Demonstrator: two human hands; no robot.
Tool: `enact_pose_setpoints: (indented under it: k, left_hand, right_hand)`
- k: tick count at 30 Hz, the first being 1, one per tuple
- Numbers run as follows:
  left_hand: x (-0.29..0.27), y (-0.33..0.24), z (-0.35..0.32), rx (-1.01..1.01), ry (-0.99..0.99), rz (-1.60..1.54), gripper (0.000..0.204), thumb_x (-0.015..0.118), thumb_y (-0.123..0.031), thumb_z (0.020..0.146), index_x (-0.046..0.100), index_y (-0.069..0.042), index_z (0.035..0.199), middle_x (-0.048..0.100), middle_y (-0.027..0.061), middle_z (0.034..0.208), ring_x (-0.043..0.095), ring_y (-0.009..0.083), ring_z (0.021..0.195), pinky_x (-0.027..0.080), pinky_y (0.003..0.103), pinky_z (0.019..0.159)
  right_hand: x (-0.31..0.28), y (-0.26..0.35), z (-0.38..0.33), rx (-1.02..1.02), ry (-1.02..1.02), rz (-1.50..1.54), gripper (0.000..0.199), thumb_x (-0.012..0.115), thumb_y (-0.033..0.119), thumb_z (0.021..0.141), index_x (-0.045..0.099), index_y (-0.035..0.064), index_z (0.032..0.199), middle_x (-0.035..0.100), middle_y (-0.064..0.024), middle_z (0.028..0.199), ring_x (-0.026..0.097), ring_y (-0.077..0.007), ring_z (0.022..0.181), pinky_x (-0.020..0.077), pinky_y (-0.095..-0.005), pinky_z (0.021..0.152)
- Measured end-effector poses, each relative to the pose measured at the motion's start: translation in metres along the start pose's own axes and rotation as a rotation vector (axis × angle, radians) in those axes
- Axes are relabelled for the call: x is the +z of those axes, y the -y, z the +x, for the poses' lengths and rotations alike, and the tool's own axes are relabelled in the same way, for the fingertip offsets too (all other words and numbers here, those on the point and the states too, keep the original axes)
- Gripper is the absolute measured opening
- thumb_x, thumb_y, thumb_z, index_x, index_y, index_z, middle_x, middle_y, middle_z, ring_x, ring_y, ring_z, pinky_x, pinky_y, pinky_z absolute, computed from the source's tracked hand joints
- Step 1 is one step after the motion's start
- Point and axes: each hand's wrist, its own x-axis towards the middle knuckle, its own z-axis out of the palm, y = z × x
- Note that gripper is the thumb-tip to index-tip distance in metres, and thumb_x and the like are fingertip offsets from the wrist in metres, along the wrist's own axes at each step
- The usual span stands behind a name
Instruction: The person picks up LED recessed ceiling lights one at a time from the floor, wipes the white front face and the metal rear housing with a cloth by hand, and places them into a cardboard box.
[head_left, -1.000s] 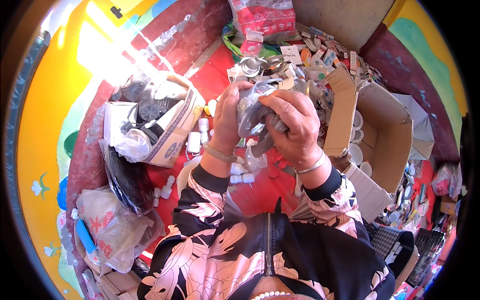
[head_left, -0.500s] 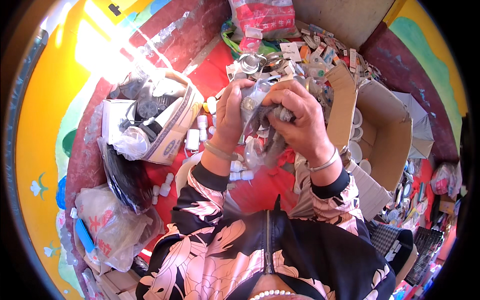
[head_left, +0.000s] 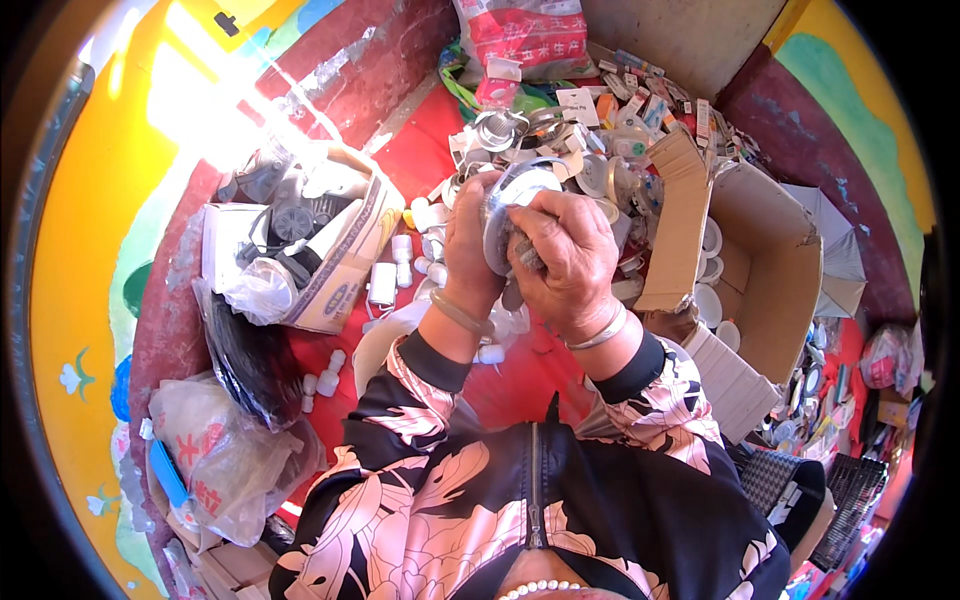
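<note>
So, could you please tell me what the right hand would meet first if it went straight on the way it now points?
Probably the round, pale item in the left hand, just ahead of the right hand and perhaps touching it; depth is hard to judge.

We wear a black jacket (head_left: 640, 500) printed with big pale-pink flowers, their petals drawn in dark outline. A metal zip (head_left: 534, 490) with a silvery pull runs along the middle of the front. Our left sleeve (head_left: 405, 405) and right sleeve (head_left: 670, 405) carry the same flowers and end in plain black cuffs (head_left: 630, 375). We have a thick, pale bangle (head_left: 461, 313) on the left wrist, a thinner, silvery bracelet (head_left: 600, 331) on the right, and round white beads (head_left: 545, 586) at the neck.
</note>
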Motion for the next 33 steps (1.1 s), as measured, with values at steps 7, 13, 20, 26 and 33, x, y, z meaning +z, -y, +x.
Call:
enact_pose_setpoints:
  k: [7,13,20,26,33]
  left_hand:
    - [-0.012,-0.004,0.013,-0.104,-0.009,-0.163,0.037,0.03,-0.025,0.096,0.052,0.002,0.108,0.056,0.0106,0.098,0.054,0.0166,0.089,0.044,0.029,0.082]
    - [-0.015,-0.013,0.014,0.119,0.019,0.067,0.034,0.03,-0.02,0.095,0.054,0.003,0.103,0.056,0.0094,0.098,0.052,0.0148,0.09,0.041,0.028,0.082]
    - [-0.021,-0.015,0.018,0.529,0.082,0.426,0.027,0.037,-0.01,0.087,0.053,0.008,0.098,0.057,0.0196,0.096,0.057,0.0292,0.088,0.045,0.037,0.081]
    - [-0.018,-0.011,0.017,0.619,0.112,0.46,0.025,0.038,-0.006,0.087,0.053,0.007,0.102,0.057,0.0197,0.097,0.056,0.0287,0.089,0.045,0.036,0.081]
    - [-0.012,-0.008,0.016,0.517,0.189,0.523,0.023,0.039,-0.004,0.088,0.053,0.006,0.103,0.055,0.0195,0.099,0.055,0.0303,0.091,0.043,0.036,0.084]
  right_hand:
    - [-0.003,0.007,0.005,0.148,0.007,0.186,0.029,0.063,-0.003,0.062,0.065,0.0011,0.091,0.058,-0.011,0.087,0.059,-0.0245,0.077,0.0476,-0.0311,0.067]
    - [-0.023,0.001,0.018,0.551,0.17,0.623,0.018,0.059,-0.001,0.07,0.065,0.0003,0.087,0.059,-0.0084,0.082,0.058,-0.0159,0.075,0.0462,-0.0266,0.066]
    - [-0.039,-0.003,0.023,1.099,0.294,0.967,0.016,0.063,0.005,0.075,0.063,0.0014,0.091,0.058,0.0001,0.075,0.051,-0.0041,0.069,0.0424,-0.0201,0.059]
    - [-0.028,-0.01,0.014,0.835,0.125,0.722,0.014,0.061,0.004,0.074,0.056,0.0024,0.087,0.054,0.001,0.072,0.047,-0.0063,0.065,0.0414,-0.0219,0.058]
    - [-0.014,-0.013,0.01,0.823,-0.093,0.482,0.012,0.058,0.003,0.076,0.054,0.003,0.087,0.049,0.0002,0.069,0.043,-0.0062,0.063,0.0398,-0.0228,0.056]
